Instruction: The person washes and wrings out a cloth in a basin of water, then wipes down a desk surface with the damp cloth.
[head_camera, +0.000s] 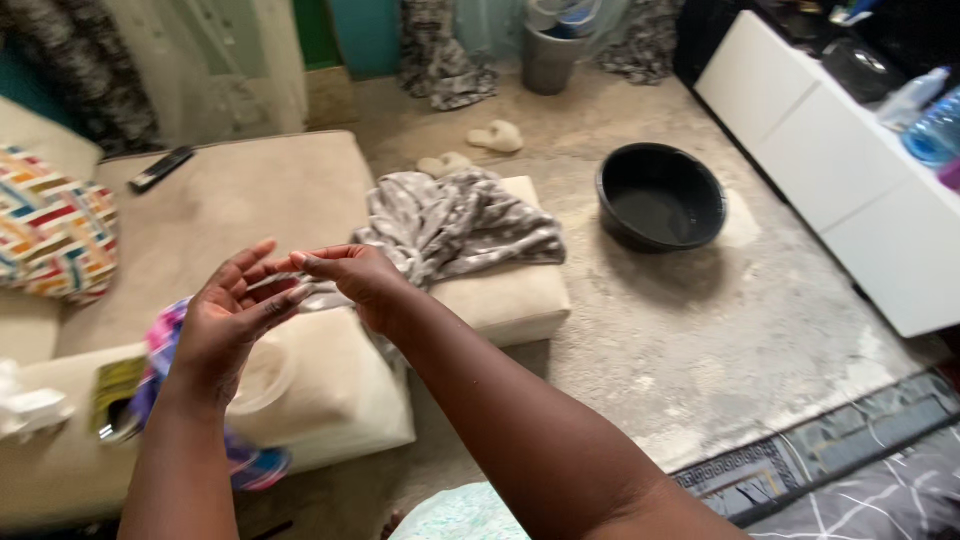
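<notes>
Hands were held up together above the beige sofa (230, 200), near the middle of the view. The left hand (225, 325) was seen from the back, fingers (262, 308) spread and extended toward three o'clock, with nothing gripped. The right hand (362, 280) was reached across from five o'clock, its fingers (318, 262) curled and pinched close at the left fingertips; whether anything thin was pinched between them could not be told.

A grey blanket (460, 225) was lain crumpled on the cushion (505, 300) just beyond the right hand, at about one o'clock from it, hanging partly over the sofa edge. A multicoloured cloth (165, 340) was partly hidden under the left wrist, at seven o'clock. A patterned pillow (52, 232) was propped at nine o'clock, and a remote (160, 168) was left on the sofa at eleven o'clock.

A black basin (660, 197) was set on the floor (700, 340) at two o'clock, well apart from the hands. A white cabinet (850, 190) was stood at three o'clock, with bottles (925, 115) on top. Slippers (480, 148) were seen at twelve o'clock, beyond the blanket.
</notes>
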